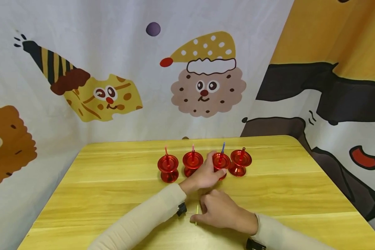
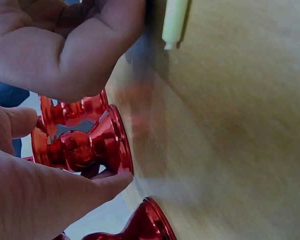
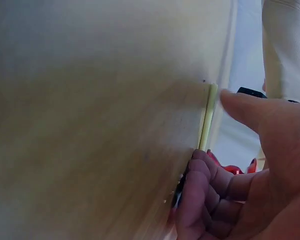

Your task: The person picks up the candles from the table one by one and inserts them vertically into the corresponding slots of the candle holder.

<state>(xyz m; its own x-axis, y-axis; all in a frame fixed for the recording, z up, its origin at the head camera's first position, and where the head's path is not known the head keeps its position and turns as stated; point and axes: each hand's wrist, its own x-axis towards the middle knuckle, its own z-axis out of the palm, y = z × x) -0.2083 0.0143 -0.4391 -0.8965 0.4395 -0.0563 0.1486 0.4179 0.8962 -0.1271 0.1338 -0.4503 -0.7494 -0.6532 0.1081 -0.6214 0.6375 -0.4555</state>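
My left hand (image 1: pixel 206 175) holds a shiny red candle holder (image 1: pixel 222 161) with a blue candle (image 1: pixel 223 148) standing in it. Thumb and finger sit on either side of that holder in the left wrist view, the thumb low by its foot. A thin pale-yellow candle (image 1: pixel 197 209) lies on the wooden table. My right hand (image 1: pixel 222 210) is low over it, thumb spread across one end and the other fingers bent near the opposite end. In the right wrist view a narrow gap shows between the thumb and the yellow candle (image 3: pixel 208 115).
Two more red holders, the far-left one (image 1: pixel 168 166) and its neighbour (image 1: pixel 192 161), carry pinkish candles. At the row's right end stands another red holder (image 1: pixel 240 161) with a short dark-red stub. A cartoon-printed curtain (image 1: pixel 156 104) hangs behind the table (image 1: pixel 112 180).
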